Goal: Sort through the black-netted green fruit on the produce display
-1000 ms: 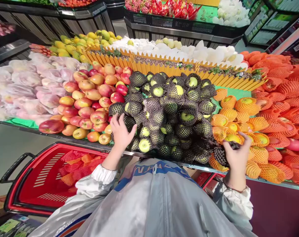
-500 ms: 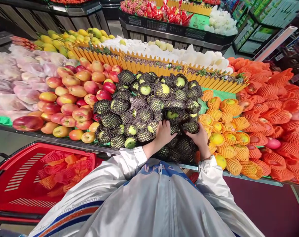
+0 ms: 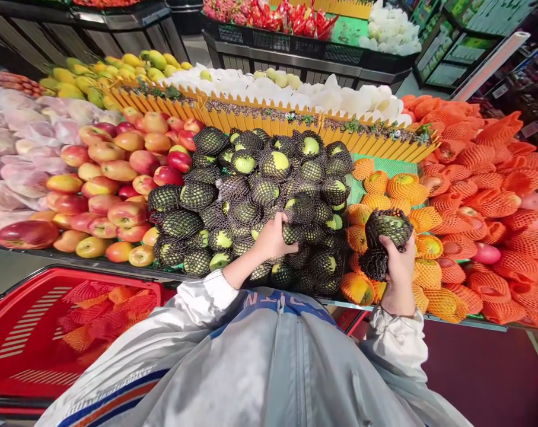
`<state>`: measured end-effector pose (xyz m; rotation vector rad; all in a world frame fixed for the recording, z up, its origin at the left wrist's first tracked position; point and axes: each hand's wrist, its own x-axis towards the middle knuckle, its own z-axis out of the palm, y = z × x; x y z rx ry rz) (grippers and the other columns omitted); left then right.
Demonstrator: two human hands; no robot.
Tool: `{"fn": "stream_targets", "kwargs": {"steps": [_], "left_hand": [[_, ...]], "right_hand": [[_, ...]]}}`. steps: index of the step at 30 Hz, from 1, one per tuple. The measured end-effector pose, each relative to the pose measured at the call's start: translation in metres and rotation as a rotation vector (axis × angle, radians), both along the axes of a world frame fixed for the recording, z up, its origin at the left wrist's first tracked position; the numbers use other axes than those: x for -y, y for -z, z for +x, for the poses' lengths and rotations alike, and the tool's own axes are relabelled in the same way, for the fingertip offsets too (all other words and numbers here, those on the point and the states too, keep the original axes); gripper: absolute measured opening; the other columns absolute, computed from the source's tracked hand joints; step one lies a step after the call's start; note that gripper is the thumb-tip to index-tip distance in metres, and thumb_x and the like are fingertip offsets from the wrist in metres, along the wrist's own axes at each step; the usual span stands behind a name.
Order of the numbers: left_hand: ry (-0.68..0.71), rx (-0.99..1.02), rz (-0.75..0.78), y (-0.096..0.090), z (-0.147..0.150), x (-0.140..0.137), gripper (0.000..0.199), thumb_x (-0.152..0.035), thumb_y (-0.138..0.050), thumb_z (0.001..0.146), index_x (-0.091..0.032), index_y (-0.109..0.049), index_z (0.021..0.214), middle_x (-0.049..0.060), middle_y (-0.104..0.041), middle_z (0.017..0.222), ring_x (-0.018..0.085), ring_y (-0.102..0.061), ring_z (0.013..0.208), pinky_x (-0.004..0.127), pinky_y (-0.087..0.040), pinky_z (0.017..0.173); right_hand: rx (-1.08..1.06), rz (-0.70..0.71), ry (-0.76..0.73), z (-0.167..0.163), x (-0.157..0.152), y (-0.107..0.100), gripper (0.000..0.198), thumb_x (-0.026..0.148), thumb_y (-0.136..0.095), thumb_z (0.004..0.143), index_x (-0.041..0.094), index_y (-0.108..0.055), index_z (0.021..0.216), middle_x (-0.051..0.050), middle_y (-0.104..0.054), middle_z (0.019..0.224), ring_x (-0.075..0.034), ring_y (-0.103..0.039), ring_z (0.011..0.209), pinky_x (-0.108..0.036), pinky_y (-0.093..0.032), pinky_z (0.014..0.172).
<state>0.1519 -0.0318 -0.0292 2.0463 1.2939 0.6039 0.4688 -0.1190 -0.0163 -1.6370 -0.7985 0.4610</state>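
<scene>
Above orange netting (image 3: 427,246), black-netted fruit (image 3: 391,226) in curled right hand (image 3: 401,262); left hand (image 3: 271,239) cupped at pile (image 3: 256,193), hold unclear.

The first fruit (image 3: 390,227) was green and rounded, its skin showing through a dark, open-weave net sleeve. It sat in the right hand (image 3: 401,264), off to the right of the heap (image 3: 265,191) of similarly netted fruit. Bunched black netting (image 3: 375,265) hung just below it; whether this was the same sleeve could not be made out. The second fruit (image 3: 290,233), also green and dark-netted, lay partly hidden between the left hand's (image 3: 273,240) thumb and fingers, within the heap.
</scene>
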Motion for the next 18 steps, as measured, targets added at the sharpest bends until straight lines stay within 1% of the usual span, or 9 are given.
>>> {"fn": "stream_targets", "kwargs": {"steps": [4,6,8,10,11,12,14,16,18], "left_hand": [[0.015,0.307,-0.351,-0.012,-0.024,-0.016,0.049,-0.038,-0.069,0.064,-0.022,-0.05,0.107,0.005,-0.063,0.103,0.027,-0.064,0.097,0.042,-0.049,0.09],[-0.053,0.528,-0.552,-0.013,-0.037,-0.024,0.049,-0.042,-0.064,0.064,-0.02,-0.055,0.107,0.004,-0.067,0.098,0.027,-0.066,0.094,0.041,-0.053,0.086],[-0.159,0.71,-0.698,-0.011,-0.053,-0.03,0.05,-0.045,-0.061,0.064,-0.018,-0.06,0.105,0.006,-0.072,0.092,0.028,-0.07,0.089,0.042,-0.057,0.081],[-0.257,0.826,-0.76,-0.009,-0.068,-0.034,0.047,-0.046,-0.059,0.066,-0.015,-0.065,0.101,0.009,-0.075,0.087,0.03,-0.072,0.087,0.043,-0.06,0.077],[-0.296,0.863,-0.769,-0.008,-0.075,-0.035,0.045,-0.046,-0.059,0.068,-0.014,-0.067,0.099,0.01,-0.076,0.086,0.031,-0.073,0.086,0.043,-0.061,0.076],[-0.328,0.89,-0.772,-0.007,-0.081,-0.035,0.044,-0.045,-0.059,0.068,-0.014,-0.068,0.098,0.01,-0.077,0.085,0.031,-0.074,0.086,0.044,-0.062,0.076],[-0.364,0.917,-0.788,-0.006,-0.09,-0.032,0.043,-0.044,-0.06,0.069,-0.013,-0.07,0.097,0.01,-0.078,0.084,0.031,-0.075,0.085,0.044,-0.063,0.075],[-0.378,0.922,-0.803,-0.004,-0.094,-0.027,0.043,-0.043,-0.061,0.069,-0.013,-0.07,0.097,0.01,-0.078,0.083,0.031,-0.075,0.084,0.044,-0.064,0.075],[-0.388,0.922,-0.814,-0.002,-0.095,-0.022,0.042,-0.043,-0.062,0.069,-0.013,-0.071,0.096,0.01,-0.079,0.083,0.031,-0.076,0.083,0.043,-0.064,0.075]], "right_hand": [[0.166,-0.16,-0.155,-0.01,-0.004,0.009,0.071,0.054,-0.08,0.063,0.017,-0.059,0.121,-0.011,-0.069,0.114,-0.026,-0.064,0.1,-0.046,-0.049,0.095],[0.261,-0.276,-0.265,-0.021,-0.012,0.015,0.077,0.059,-0.081,0.062,0.018,-0.06,0.124,-0.011,-0.071,0.111,-0.028,-0.065,0.099,-0.047,-0.05,0.093],[0.365,-0.402,-0.401,-0.034,-0.022,0.016,0.081,0.061,-0.08,0.063,0.02,-0.059,0.13,-0.01,-0.073,0.109,-0.03,-0.066,0.098,-0.047,-0.051,0.09],[0.474,-0.512,-0.526,-0.047,-0.032,0.012,0.084,0.061,-0.078,0.068,0.021,-0.055,0.137,-0.011,-0.073,0.109,-0.033,-0.067,0.098,-0.047,-0.052,0.086],[0.542,-0.561,-0.551,-0.053,-0.035,0.007,0.087,0.061,-0.078,0.069,0.022,-0.052,0.142,-0.012,-0.073,0.11,-0.034,-0.068,0.098,-0.046,-0.052,0.084],[0.618,-0.605,-0.54,-0.059,-0.037,0.0,0.091,0.061,-0.078,0.069,0.022,-0.049,0.146,-0.014,-0.072,0.112,-0.035,-0.068,0.097,-0.045,-0.052,0.081],[0.779,-0.646,-0.442,-0.073,-0.037,-0.018,0.099,0.062,-0.079,0.068,0.021,-0.044,0.15,-0.018,-0.069,0.118,-0.038,-0.068,0.094,-0.043,-0.051,0.072],[0.887,-0.581,-0.359,-0.089,-0.034,-0.038,0.098,0.064,-0.078,0.069,0.021,-0.043,0.15,-0.019,-0.065,0.126,-0.038,-0.068,0.093,-0.04,-0.049,0.066],[0.923,-0.468,-0.404,-0.109,-0.034,-0.054,0.086,0.062,-0.074,0.075,0.022,-0.048,0.147,-0.017,-0.063,0.129,-0.036,-0.067,0.094,-0.037,-0.048,0.064]]}}
